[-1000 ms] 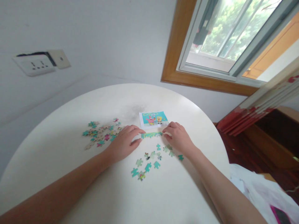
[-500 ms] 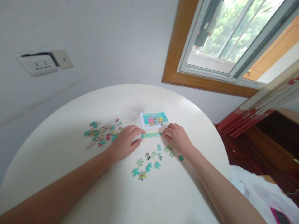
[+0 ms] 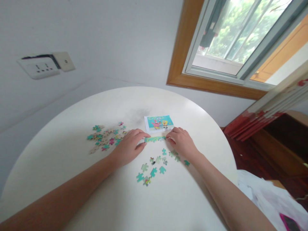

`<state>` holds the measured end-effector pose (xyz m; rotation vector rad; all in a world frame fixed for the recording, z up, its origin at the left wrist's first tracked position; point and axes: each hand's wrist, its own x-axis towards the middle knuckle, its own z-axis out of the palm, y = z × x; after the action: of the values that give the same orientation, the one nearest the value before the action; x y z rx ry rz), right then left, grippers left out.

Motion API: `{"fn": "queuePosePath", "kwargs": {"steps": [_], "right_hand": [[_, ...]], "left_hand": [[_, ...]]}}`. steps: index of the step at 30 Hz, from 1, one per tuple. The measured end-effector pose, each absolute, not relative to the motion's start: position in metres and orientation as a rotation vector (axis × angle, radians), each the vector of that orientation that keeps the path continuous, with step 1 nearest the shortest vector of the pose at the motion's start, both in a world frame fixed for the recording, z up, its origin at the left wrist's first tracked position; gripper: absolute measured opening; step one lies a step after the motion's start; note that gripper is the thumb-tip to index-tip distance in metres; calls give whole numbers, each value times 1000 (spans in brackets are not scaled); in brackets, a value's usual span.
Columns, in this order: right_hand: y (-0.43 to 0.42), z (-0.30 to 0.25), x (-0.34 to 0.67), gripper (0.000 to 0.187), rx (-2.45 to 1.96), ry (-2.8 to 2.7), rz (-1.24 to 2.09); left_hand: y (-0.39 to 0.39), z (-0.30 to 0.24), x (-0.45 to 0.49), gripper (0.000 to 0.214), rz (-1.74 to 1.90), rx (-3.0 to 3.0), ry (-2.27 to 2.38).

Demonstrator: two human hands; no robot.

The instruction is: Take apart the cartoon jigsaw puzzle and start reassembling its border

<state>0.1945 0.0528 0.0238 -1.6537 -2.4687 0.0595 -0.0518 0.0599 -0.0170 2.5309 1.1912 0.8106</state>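
Note:
A narrow strip of joined jigsaw pieces (image 3: 156,139), green and turquoise, lies flat on the white table. My left hand (image 3: 130,145) holds its left end, index finger at the upper edge and thumb lower down. At the other end, the bent fingers of my right hand (image 3: 180,140) grip the strip and partly cover it. Just beyond it is a small picture card (image 3: 158,123) with a pink starfish and a yellow sponge character. Several loose jigsaw pieces (image 3: 153,172) are scattered on the near side, some close to my right wrist.
A heap of mixed jigsaw pieces (image 3: 105,138) spreads left of my left hand. The round white table (image 3: 115,205) meets the wall near a socket (image 3: 39,66) and a wood-framed window (image 3: 176,64). A white plastic bag (image 3: 267,199) sits at lower right.
The strip has shifted very slightly left, and my right hand has moved a little left with it. My left hand stays almost in place. Loose pieces and card look unmoved.

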Motion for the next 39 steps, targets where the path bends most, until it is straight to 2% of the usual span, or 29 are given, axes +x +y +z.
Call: {"fn": "queuePosePath", "kwargs": {"steps": [12, 21, 27, 35, 39], "right_hand": [[55, 18, 199, 21, -1519, -2393, 133], [31, 39, 192, 19, -1014, -2551, 465], [19, 34, 175, 15, -761, -2704, 476], [20, 44, 189, 25, -859, -2664, 494], [31, 51, 212, 27, -1121, -2524, 445]], "left_hand": [[61, -18, -52, 24, 807, 2519, 1186], [59, -17, -51, 24, 836, 2523, 1181], [59, -15, -50, 23, 839, 2527, 1176], [58, -15, -50, 23, 812, 2523, 1200], [58, -14, -50, 24, 797, 2520, 1204]]}}
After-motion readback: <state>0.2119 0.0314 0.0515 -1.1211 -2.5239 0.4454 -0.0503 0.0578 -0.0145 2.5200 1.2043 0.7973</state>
